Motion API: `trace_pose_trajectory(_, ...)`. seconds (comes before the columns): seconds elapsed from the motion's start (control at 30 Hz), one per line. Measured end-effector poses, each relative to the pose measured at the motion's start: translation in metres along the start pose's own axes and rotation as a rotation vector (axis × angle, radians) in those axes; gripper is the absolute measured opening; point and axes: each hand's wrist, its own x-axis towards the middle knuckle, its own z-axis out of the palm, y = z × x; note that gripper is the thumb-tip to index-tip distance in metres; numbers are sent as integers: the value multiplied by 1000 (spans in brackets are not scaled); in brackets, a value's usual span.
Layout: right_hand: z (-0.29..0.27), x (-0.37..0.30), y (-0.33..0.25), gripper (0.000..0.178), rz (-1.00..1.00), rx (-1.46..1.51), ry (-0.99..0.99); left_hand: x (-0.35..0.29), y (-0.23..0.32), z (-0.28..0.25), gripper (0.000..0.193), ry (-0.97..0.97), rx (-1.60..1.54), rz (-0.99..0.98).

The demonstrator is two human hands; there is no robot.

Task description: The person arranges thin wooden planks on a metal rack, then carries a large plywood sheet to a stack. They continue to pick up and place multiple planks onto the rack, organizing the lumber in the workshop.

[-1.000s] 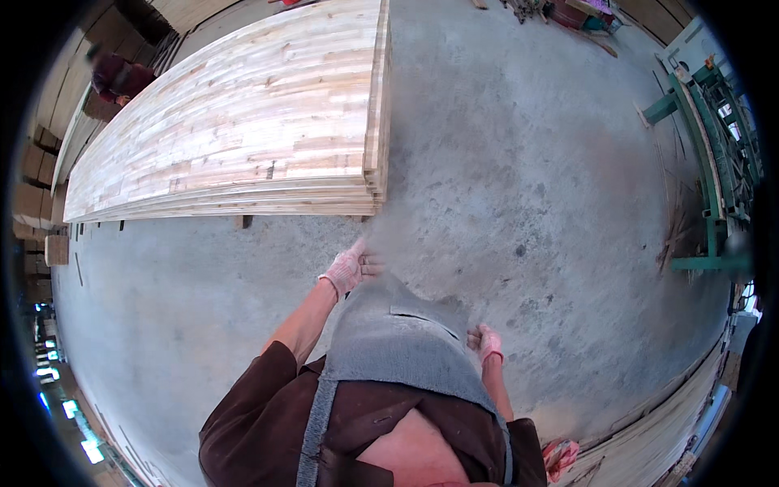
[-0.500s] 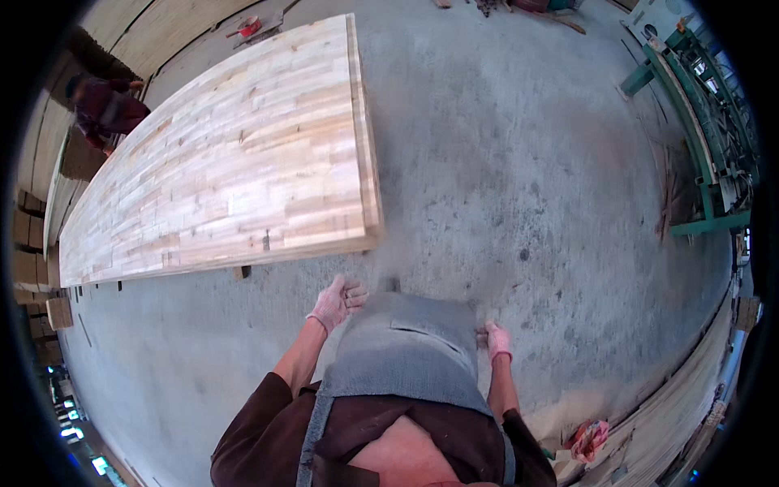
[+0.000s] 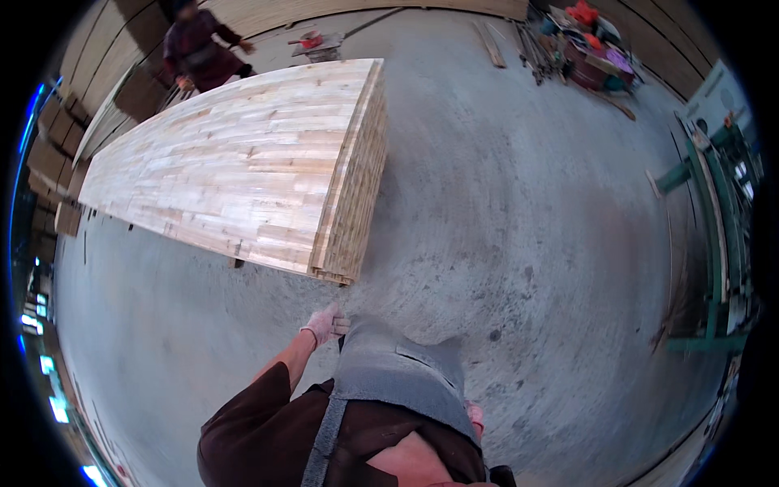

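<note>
My left hand (image 3: 326, 325), in a pale pinkish work glove, hangs beside my grey apron (image 3: 398, 365) with its fingers stretched out and nothing in them. It is a short way in front of the near corner of a big stack of laminated wood panels (image 3: 235, 162), not touching it. The stack's pale top is made of many glued strips, and its layered right end shows. At the apron's right edge my right hand (image 3: 475, 415) is gloved too, mostly hidden by the apron and my body, so its fingers cannot be made out.
Beyond the stack's far left side stands another person (image 3: 203, 49) in dark red clothes. A green metal machine frame (image 3: 706, 235) runs along the right. Far right, a dark red tub (image 3: 588, 69) holds mixed items, near loose wood strips (image 3: 488, 45). Grey concrete floor (image 3: 503, 227) lies between.
My view has turned and shifted, so more of the stack's end and the far floor shows. My right hand has drawn back behind the apron. The other person's arm now reaches outward.
</note>
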Motion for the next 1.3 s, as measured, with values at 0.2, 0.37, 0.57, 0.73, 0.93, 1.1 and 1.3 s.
trace_pose_trajectory(0.2, -14, 37, -175, 22, -67, -22, -75, -13, -35, 63, 66, -27, -5, -61)
trace_pose_trajectory(0.37, 51, 46, -296, 22, -252, -130, -130, 24, -54, 87, 58, -72, -88, -99)
trace_pose_trajectory(0.57, 103, 31, -358, 23, -258, -356, -135, 81, -13, 119, 45, -129, -336, -121)
trace_pose_trajectory(0.73, 113, 62, -394, 20, -140, -509, -110, 103, -71, 56, 93, -26, -975, 11)
trace_pose_trajectory(0.93, 167, 114, -461, 22, -82, -838, -291, -5, -37, -4, 124, 705, -1472, 340)
trace_pose_trajectory(1.1, 271, 120, -555, 25, -236, -745, -327, -53, 0, -20, 127, 823, -1615, 450)
trace_pose_trajectory(1.3, 394, 43, -597, 29, -462, -803, -308, 22, 78, -46, 104, 780, -1235, 647)
